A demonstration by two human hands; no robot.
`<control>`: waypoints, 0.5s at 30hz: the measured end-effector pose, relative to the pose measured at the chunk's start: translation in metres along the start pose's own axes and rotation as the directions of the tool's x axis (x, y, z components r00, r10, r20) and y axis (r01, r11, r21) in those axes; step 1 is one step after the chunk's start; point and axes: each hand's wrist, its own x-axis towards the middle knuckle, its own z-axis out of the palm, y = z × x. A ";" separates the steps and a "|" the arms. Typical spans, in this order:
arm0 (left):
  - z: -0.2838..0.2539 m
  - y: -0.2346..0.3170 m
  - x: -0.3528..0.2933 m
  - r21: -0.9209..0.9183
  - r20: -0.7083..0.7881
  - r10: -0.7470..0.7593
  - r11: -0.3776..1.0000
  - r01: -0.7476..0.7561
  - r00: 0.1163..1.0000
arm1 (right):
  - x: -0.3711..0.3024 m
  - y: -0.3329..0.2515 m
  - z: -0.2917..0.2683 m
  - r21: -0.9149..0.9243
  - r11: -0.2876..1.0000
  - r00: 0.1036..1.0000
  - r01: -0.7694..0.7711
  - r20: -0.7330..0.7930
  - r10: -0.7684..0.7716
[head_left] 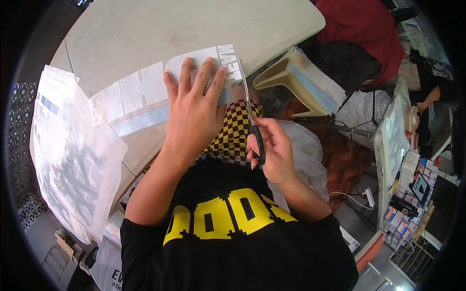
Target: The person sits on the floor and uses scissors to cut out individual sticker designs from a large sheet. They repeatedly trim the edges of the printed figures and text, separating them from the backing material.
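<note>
Right hand (273,150) clamped on scissors (257,133) pointing toward twelve o'clock beside a white strip (153,83), left hand (196,109) spread over it at ten

Left grip (194,107) rests on sheet (144,87); right grip (274,151) holds scissors (258,141).

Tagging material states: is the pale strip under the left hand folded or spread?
Spread: the pale strip lies lengthwise on the table, showing either side of the left hand.

Sheets (73,145) lie left of the strip (150,83) on the table (194,26), scissors (257,140) right, seemingly at the strip's edge
</note>
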 end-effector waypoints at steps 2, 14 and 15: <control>0.000 0.000 -0.001 0.000 -0.006 -0.002 1.000 0.002 1.000 | -0.001 -0.001 0.001 -0.002 1.000 1.000 -0.015 -0.009 0.015; 0.002 0.001 0.006 0.011 -0.020 0.007 1.000 -0.007 1.000 | 0.001 -0.005 -0.002 -0.010 1.000 0.999 -0.029 -0.015 0.029; 0.002 0.001 0.006 0.009 -0.021 0.007 1.000 -0.007 1.000 | 0.001 -0.006 -0.003 -0.015 0.999 0.999 -0.031 -0.013 0.031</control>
